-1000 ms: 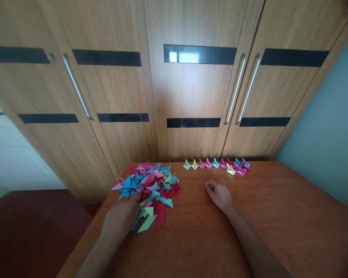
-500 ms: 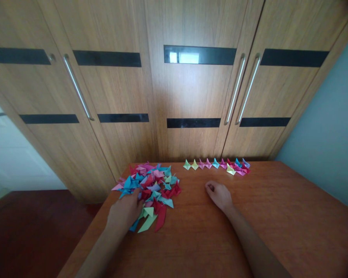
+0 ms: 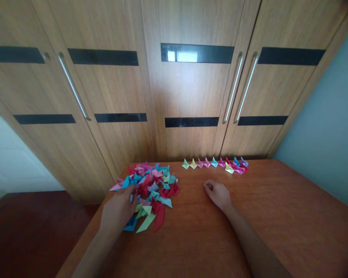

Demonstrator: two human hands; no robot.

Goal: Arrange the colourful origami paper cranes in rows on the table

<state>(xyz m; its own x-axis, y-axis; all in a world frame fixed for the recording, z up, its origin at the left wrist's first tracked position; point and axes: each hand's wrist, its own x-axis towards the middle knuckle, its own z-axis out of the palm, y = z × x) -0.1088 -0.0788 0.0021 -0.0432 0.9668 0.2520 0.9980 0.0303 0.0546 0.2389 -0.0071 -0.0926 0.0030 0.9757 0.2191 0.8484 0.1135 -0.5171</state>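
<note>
Leftward, by a little, the left hand (image 3: 117,210) has shifted over the heap of folded paper (image 3: 153,187) since the earlier frame, and more of a blue piece (image 3: 130,224) now shows at the heap's near edge, just beside that hand. Its fingers are curled in among the papers at the heap's left side; a pale blue bit (image 3: 131,198) shows at the fingertips, but I cannot tell whether it is pinched or merely lies behind them. The right hand (image 3: 219,195) rests on the table (image 3: 191,239) with its fingers loosely curled closed, no paper visible in it, well apart from the heap. So the left is much the nearer hand: most of the heap lies to the right of its fingers and beyond them, between the two hands but far closer to the left one. Two long pieces stick out on the near side, to the right of the left hand: a pale green strip (image 3: 146,224), slanting from far right to near left, and a red strip (image 3: 160,218), pointing more nearly toward the person. Beyond the right hand stands a row of small folded pieces (image 3: 207,163), its long axis running sideways, ending at the right in a tighter cluster (image 3: 237,167).
</note>
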